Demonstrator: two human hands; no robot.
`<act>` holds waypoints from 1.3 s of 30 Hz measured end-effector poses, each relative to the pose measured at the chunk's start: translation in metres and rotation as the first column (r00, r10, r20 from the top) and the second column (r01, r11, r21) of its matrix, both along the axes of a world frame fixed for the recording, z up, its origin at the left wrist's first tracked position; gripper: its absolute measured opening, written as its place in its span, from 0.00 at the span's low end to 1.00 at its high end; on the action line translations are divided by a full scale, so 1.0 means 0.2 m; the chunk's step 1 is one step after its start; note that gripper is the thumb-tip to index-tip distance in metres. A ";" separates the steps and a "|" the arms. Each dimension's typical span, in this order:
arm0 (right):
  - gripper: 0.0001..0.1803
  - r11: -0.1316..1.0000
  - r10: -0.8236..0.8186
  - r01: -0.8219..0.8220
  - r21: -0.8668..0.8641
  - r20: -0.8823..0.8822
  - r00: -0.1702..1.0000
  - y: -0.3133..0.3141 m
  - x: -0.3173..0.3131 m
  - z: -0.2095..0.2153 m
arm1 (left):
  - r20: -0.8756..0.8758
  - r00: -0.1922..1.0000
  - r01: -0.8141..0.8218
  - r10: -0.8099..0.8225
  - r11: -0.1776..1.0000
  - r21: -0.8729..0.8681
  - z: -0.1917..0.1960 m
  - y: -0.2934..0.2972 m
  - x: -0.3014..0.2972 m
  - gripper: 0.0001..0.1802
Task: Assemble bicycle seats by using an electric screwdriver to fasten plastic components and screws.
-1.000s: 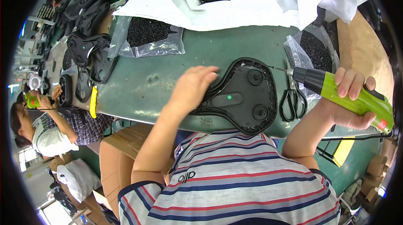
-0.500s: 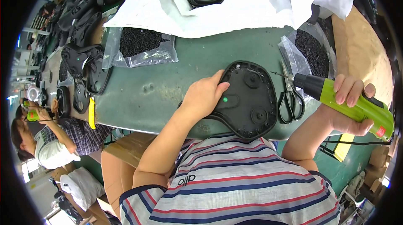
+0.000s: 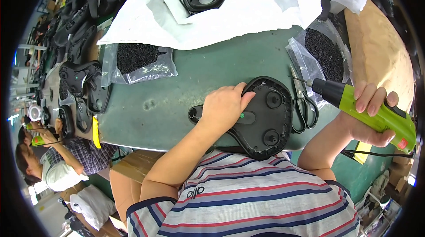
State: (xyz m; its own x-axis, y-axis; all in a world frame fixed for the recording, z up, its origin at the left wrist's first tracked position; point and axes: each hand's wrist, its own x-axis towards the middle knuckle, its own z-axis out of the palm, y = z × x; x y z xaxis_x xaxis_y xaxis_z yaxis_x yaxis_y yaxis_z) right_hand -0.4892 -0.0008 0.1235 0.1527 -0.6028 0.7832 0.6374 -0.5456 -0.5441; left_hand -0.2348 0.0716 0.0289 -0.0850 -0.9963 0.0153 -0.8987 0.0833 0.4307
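Black panel (image 3: pixel 265 119) lies partly under left grip (image 3: pixel 223 107) clasping it, right grip (image 3: pixel 359 127) clutching driver (image 3: pixel 347 99).

Far: white sheet (image 3: pixel 256 13). Right: scissors (image 3: pixel 301 96), black-handled; brown sheet (image 3: pixel 383 49). Near left: cardboard box (image 3: pixel 135 166), white sack (image 3: pixel 92 204).

Left hand (image 3: pixel 224 107) lies palm down, thumb spread; right hand (image 3: pixel 362 126) is curled tight, elbow bent

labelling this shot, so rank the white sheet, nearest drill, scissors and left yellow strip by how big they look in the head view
Largest to smallest, as seen:
1. White sheet
2. Nearest drill
3. Scissors
4. Left yellow strip
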 end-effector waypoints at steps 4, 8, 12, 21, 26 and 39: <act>0.31 1.000 -0.009 0.009 -0.005 0.009 1.000 0.00 0.01 -0.01 | -0.064 0.998 -0.001 0.004 0.999 0.037 0.02 -0.02 -0.01 0.20; 0.31 0.999 -0.036 0.036 -0.026 -0.011 0.999 0.01 -0.06 0.01 | -0.140 0.988 0.074 -0.068 0.997 0.035 0.05 -0.09 0.00 0.19; 0.31 0.996 -0.082 0.082 -0.027 0.001 0.997 0.05 -0.15 0.03 | -0.223 0.968 0.086 -0.116 0.987 -0.139 0.21 -0.49 0.20 0.11; 0.31 0.994 -0.113 0.113 -0.009 -0.037 0.993 0.15 -0.22 0.07 | 0.548 0.815 0.070 0.188 0.907 -0.416 0.05 -1.39 0.96 0.36; 0.31 0.981 -0.193 0.193 0.036 -0.017 0.981 0.17 -0.28 0.04 | 0.662 0.749 0.134 0.022 0.974 -0.184 0.12 -1.36 0.96 0.42; 0.31 0.995 -0.090 0.089 0.046 0.031 0.995 0.14 -0.21 0.03 | 0.644 0.764 0.387 0.048 0.764 -0.516 0.37 -0.86 1.09 0.19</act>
